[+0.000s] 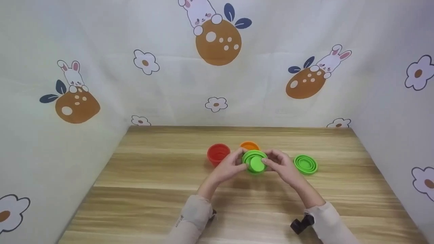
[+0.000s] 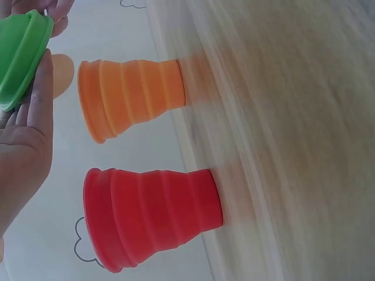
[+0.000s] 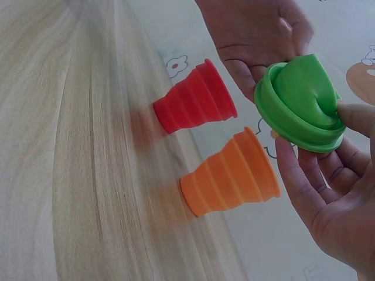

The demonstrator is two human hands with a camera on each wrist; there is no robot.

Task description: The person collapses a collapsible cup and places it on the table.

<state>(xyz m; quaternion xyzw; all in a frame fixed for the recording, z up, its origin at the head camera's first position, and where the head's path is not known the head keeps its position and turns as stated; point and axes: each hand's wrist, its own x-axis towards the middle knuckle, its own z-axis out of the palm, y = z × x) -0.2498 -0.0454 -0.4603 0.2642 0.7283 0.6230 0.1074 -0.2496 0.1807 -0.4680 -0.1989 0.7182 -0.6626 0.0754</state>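
Both hands hold a green collapsible cup above the table, its small round base facing up and partly pushed out of the folded rings. My left hand grips the rim from the left, thumb on the near side. From the right, my right hand pinches the cup. In the right wrist view its thumb presses into the side of the green cup, denting it, while the fingers support the rim below. Beyond the hands stand a red collapsible cup and an orange one, both extended.
A second green collapsible cup lies folded flat on the wooden table, right of the right hand. Patterned white cloth walls in the table at the back and both sides. Each wrist carries a strapped-on device.
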